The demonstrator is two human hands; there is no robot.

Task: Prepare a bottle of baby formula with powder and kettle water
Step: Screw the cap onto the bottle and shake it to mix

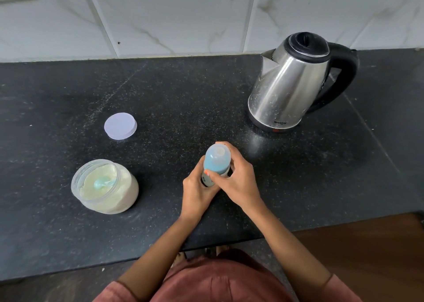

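The bottle stands upright on the dark speckled bench, near the front edge and a little right of centre, held between both hands. The left grip is closed round the lower body of the bottle from the left and near side, its fingers curled about it. The right grip is closed round the top of the bottle from the right, fingers wrapped behind the blue collar and the thumb lying across the near side. The pale translucent cap shows above both hands.

To the left of the hands, and apart from them, the open powder jar sits on the bench, filled almost to the rim with cream-coloured powder. A light blue scoop lies inside it, partly sunk into the powder. Farther back, behind the jar, its round pale lid lies flat on the bench.

At the far right stands the steel kettle, lid shut, its black handle turned to the right and its spout to the left, well apart from the bottle. A wall of white marbled tiles rises behind the bench. A reddish-brown garment shows at the bottom edge.
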